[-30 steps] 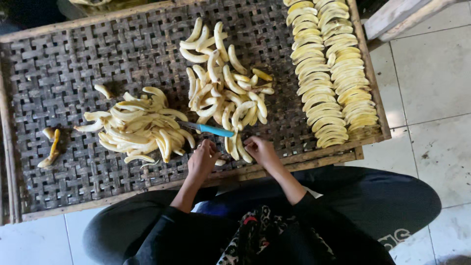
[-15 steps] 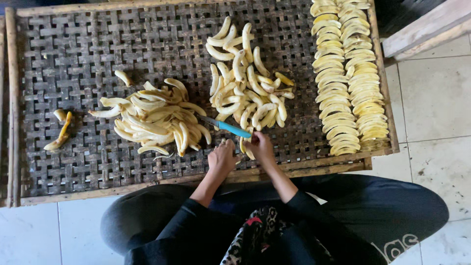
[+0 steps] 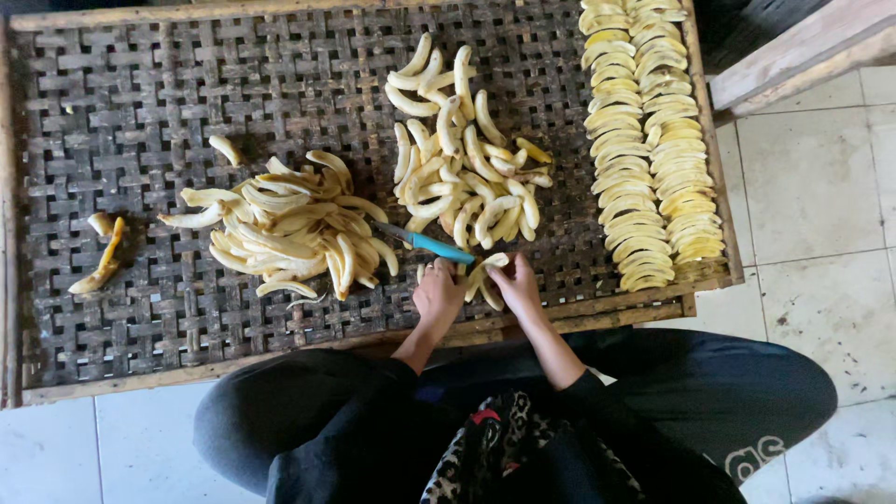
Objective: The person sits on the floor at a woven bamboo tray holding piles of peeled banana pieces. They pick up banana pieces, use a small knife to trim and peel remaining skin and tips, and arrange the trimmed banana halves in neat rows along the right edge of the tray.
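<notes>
Woven tray (image 3: 140, 112): peel heap (image 3: 280, 233) at left, peeled bananas (image 3: 462, 159) mid. Left hand (image 3: 439, 294) gripped blue-handled knife (image 3: 425, 243); right hand (image 3: 516, 285) closed on, prob., one banana (image 3: 488, 271). Sliced rows (image 3: 649, 131) far right.

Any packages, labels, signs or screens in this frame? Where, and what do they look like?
No packages, signs or screens.
Only print: pale lettering on the person's dark trousers, lower right, partly cut off.
Otherwise: woven tray, peeled bananas, a blue-handled knife in the left hand, and a peeled banana in the right hand.
</notes>
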Motion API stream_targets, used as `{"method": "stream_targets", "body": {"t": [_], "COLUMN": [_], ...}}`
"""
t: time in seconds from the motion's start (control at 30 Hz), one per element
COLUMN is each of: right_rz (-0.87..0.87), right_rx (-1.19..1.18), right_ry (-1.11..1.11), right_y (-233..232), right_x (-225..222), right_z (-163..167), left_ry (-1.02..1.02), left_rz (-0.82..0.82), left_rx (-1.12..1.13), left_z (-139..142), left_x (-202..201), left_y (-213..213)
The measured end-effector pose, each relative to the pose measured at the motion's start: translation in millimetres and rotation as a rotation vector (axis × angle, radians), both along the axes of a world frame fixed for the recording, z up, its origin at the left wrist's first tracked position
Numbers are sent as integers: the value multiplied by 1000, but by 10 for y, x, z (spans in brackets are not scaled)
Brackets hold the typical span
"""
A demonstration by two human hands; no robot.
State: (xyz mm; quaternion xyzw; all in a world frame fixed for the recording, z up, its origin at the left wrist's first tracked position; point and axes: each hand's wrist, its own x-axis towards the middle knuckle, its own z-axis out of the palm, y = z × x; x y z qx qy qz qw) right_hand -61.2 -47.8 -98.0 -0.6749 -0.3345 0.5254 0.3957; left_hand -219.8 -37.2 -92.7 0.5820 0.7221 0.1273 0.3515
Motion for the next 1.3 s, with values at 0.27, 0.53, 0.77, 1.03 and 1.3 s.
{"method": "stream_targets", "body": {"t": [0.27,0.53,0.77,1.03,1.3], "right_rz": [438,933,966,963,869], "right_rx": [759,135,-60,60,-51], "right_ry": [-817,-139,-514,-529,-628], "right_y": [-49,80,273,68,98], "right_x": [-64,426,1531,1775,1743], "right_z": [328,531,571,362,619], "left_ry": [113,-399,-466,-434,-281], "left_rz": [-209,-226,-349,-348,-310], "left_rx": [-245,-12,12,15,-8], "left_z": [165,404,306,291,149], "left_x": [-395,-59,194,162,128], "left_y": [-40,-231,-379,-371,-369]}}
